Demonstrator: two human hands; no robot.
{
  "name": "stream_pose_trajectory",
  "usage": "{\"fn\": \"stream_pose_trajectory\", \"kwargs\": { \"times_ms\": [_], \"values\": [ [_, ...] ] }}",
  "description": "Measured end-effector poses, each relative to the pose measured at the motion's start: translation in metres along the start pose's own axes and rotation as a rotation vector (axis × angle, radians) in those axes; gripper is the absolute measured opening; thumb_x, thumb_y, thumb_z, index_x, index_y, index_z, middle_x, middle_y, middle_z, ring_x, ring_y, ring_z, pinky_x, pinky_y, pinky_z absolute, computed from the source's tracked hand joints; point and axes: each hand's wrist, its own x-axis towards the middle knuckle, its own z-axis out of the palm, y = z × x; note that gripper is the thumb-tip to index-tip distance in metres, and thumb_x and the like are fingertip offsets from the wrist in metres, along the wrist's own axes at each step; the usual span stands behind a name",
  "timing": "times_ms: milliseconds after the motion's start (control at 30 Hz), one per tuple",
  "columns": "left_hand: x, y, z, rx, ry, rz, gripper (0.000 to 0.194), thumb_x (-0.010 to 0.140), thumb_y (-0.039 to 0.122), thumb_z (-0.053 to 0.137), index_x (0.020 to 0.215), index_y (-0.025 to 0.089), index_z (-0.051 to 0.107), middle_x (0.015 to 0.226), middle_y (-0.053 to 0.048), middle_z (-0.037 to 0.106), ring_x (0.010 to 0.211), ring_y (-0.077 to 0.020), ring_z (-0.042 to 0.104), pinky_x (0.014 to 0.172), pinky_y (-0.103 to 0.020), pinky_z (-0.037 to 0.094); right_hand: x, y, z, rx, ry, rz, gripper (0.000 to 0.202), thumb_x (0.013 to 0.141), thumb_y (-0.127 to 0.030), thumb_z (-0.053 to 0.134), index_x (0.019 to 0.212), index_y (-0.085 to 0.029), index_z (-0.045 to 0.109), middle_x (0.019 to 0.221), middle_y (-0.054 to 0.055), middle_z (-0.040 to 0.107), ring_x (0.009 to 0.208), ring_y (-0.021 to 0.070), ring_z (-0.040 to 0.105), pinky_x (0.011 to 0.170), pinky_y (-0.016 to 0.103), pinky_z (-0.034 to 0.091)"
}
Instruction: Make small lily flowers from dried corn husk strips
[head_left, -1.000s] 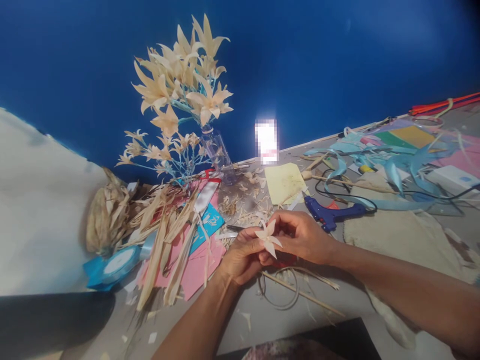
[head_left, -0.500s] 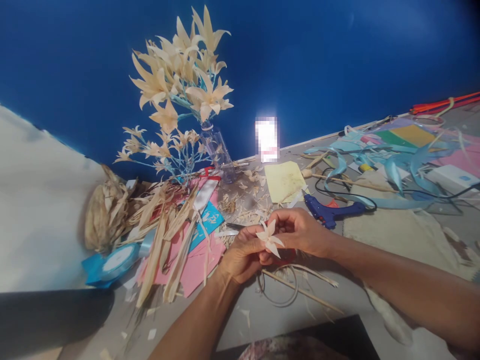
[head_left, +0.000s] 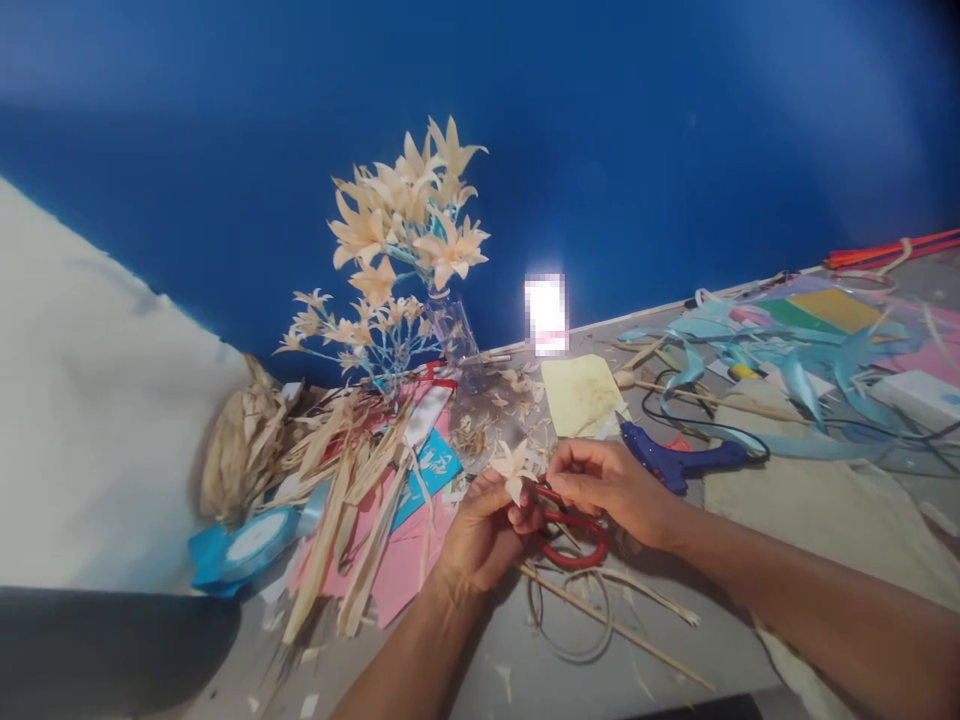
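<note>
A small cream flower (head_left: 514, 468) with pointed petals, like dried husk, is pinched at its base in my left hand (head_left: 484, 530). Just to the right of it, my right hand (head_left: 619, 492) is closed, thumb against curled fingers; whatever they may hold is hidden. Scissors with red handles (head_left: 574, 555) lie on the table below and between my hands. Close to my right hand, on its far side, is a blue glue gun (head_left: 675, 458). A thin stick (head_left: 637, 640) and a loop of cord (head_left: 574, 657) lie nearer to me.
Cream flowers (head_left: 405, 200) on blue stems stand in a clear bottle (head_left: 459, 345) at the back. Dried husks (head_left: 330, 530), pink paper (head_left: 405, 565) and a ribbon roll (head_left: 255, 540) crowd the left. Yellow paper (head_left: 581, 390) lies behind my hands; blue ribbons (head_left: 806, 385) spread right.
My right hand has come away from the flower, which stays in my left hand. The scissors' red handles now show more. The view has tilted up and shifted slightly left.
</note>
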Motion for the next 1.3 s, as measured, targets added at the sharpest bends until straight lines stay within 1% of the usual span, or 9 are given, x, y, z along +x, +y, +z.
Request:
{"fn": "stream_pose_trajectory", "kwargs": {
  "times_ms": [167,333,400,533,700,900,1067,1167,1300],
  "values": [
    [0.0,0.005,-0.001,-0.046,-0.073,0.032,0.028,0.067,0.022,0.083,0.064,0.012,0.058,0.058,0.004,0.046,0.048,-0.0038,0.029,0.047,-0.018,0.028,0.0,0.005,0.001,-0.003,-0.038,0.01,0.041,0.084,-0.053,0.068,0.078,-0.013,0.063,0.056,-0.005,0.046,0.047,0.0053,0.034,0.045,0.02,0.023],
    [0.0,0.005,-0.002,-0.017,-0.124,0.032,0.027,0.072,0.024,0.08,0.064,0.012,0.057,0.057,0.004,0.04,0.049,-0.0045,0.028,0.047,-0.018,0.028,0.0,0.007,-0.001,0.106,-0.049,-0.002,0.036,0.088,-0.049,0.064,0.077,-0.015,0.058,0.049,-0.008,0.04,0.043,0.0054,0.029,0.044,0.021,0.018],
    [0.001,0.005,-0.003,-0.014,-0.101,0.046,0.027,0.07,0.023,0.081,0.064,0.012,0.057,0.058,0.004,0.041,0.05,-0.0045,0.028,0.047,-0.017,0.028,0.0,0.007,-0.001,0.119,-0.047,0.009,0.032,0.087,-0.044,0.064,0.076,-0.015,0.059,0.049,-0.007,0.044,0.043,0.0051,0.031,0.044,0.021,0.018],
    [0.001,0.003,-0.004,-0.01,-0.015,0.032,0.026,0.066,0.021,0.084,0.066,0.012,0.059,0.059,0.004,0.046,0.049,-0.0037,0.029,0.047,-0.017,0.03,0.001,0.006,0.0,0.077,-0.038,0.034,0.021,0.08,-0.033,0.066,0.078,-0.012,0.066,0.057,-0.001,0.058,0.044,0.0049,0.037,0.044,0.021,0.019],
    [0.003,0.001,-0.005,-0.01,0.04,0.026,0.024,0.066,0.02,0.085,0.066,0.012,0.062,0.059,0.004,0.051,0.048,-0.0032,0.033,0.048,-0.018,0.034,0.003,0.006,0.002,0.05,-0.054,0.066,0.017,0.074,-0.024,0.064,0.083,-0.012,0.072,0.056,0.0,0.063,0.042,0.0057,0.041,0.043,0.02,0.025],
    [0.005,0.002,-0.007,0.009,0.04,-0.037,0.027,0.069,0.025,0.084,0.062,0.011,0.063,0.052,0.003,0.045,0.051,-0.0068,0.04,0.049,-0.019,0.036,0.003,0.002,-0.001,0.072,-0.16,0.042,0.019,0.074,-0.029,0.066,0.076,-0.011,0.072,0.051,-0.002,0.06,0.042,0.0066,0.044,0.044,0.019,0.03],
    [0.005,0.002,-0.01,-0.042,0.087,-0.045,0.03,0.067,0.022,0.085,0.062,0.013,0.057,0.058,0.004,0.044,0.051,-0.0056,0.035,0.049,-0.019,0.035,-0.002,-0.001,-0.001,0.052,-0.234,0.059,0.017,0.075,-0.025,0.055,0.065,-0.014,0.063,0.045,-0.003,0.053,0.04,0.0071,0.042,0.042,0.019,0.027],
    [0.005,0.002,-0.009,-0.052,0.066,-0.049,0.032,0.067,0.022,0.086,0.063,0.013,0.055,0.06,0.005,0.042,0.051,-0.0054,0.033,0.049,-0.019,0.034,-0.007,-0.003,0.0,0.02,-0.322,0.067,0.026,0.082,-0.029,0.054,0.06,-0.016,0.056,0.046,-0.004,0.05,0.041,0.0071,0.042,0.043,0.019,0.028],
    [0.005,0.002,-0.007,-0.03,0.064,-0.042,0.032,0.066,0.024,0.087,0.064,0.013,0.057,0.058,0.005,0.043,0.051,-0.0056,0.034,0.05,-0.018,0.033,-0.01,-0.002,0.0,-0.019,-0.469,0.042,0.043,0.092,-0.045,0.052,0.062,-0.015,0.056,0.05,-0.004,0.051,0.043,0.0063,0.044,0.045,0.018,0.032]
  ]
}}
